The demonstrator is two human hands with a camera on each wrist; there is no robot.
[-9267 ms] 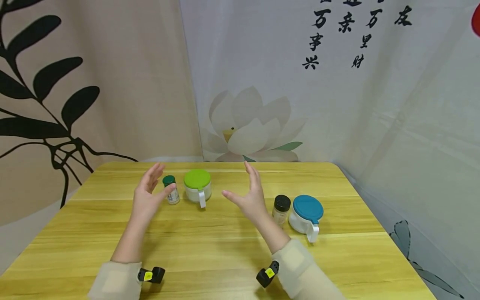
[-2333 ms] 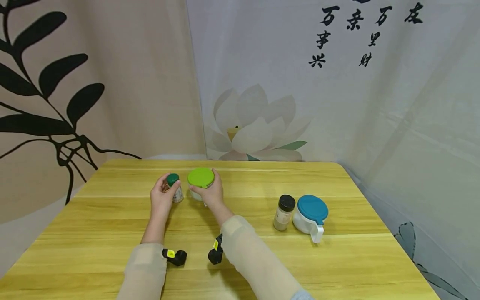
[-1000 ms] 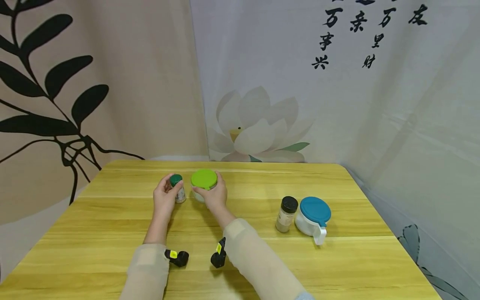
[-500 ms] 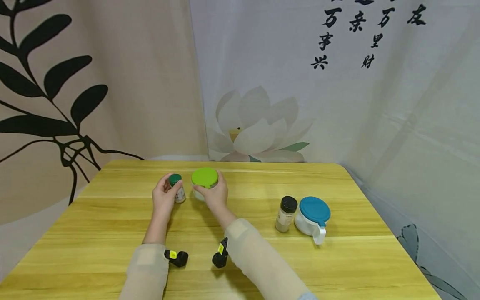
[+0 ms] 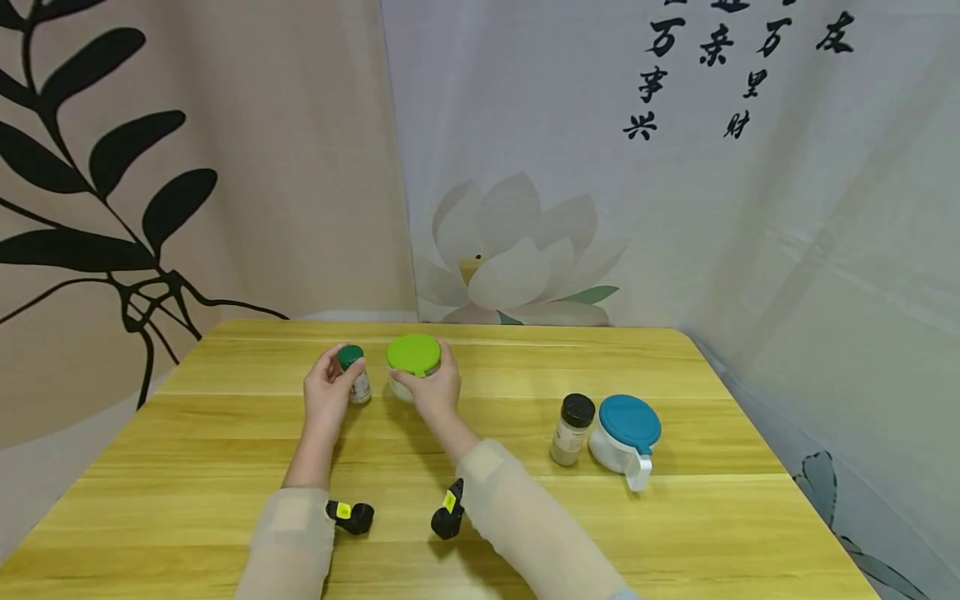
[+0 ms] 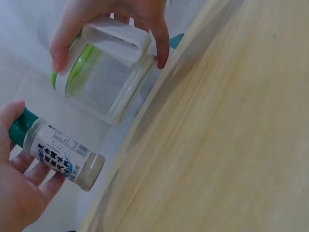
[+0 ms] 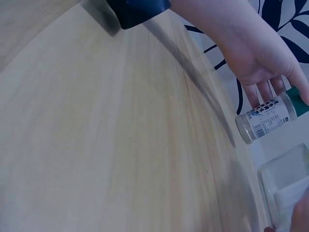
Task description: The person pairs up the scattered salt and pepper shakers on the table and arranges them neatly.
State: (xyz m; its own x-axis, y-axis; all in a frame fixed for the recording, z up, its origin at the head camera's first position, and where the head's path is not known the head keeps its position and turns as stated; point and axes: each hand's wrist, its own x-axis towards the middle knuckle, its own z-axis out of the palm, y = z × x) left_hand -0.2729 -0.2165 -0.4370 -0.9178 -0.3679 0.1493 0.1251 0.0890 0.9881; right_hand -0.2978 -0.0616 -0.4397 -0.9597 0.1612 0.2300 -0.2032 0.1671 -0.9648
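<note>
At the back left of the table, my left hand [image 5: 327,402] grips a small seasoning bottle [image 5: 362,388] near its dark green cap, thumb on one side and fingers on the other. The left wrist view shows its printed label and pale contents. To its right, my right hand [image 5: 437,395] holds a clear seasoning jar [image 6: 99,79] round its side, beneath the lime-green lid [image 5: 414,354]. The jar's white handle [image 6: 116,37] faces the palm. Both containers are close over the tabletop, apart from each other.
A black-capped seasoning bottle [image 5: 572,433] stands to the right on the wooden table [image 5: 465,508]. Beside it is a blue-lidded jar [image 5: 628,422] with a white handle. A printed curtain [image 5: 517,167] hangs behind the table's back edge.
Both hands, earlier spread and holding nothing, now hold the green-capped bottle and the green-lidded jar. In the last second the jar has shifted slightly right and away from the bottle.
</note>
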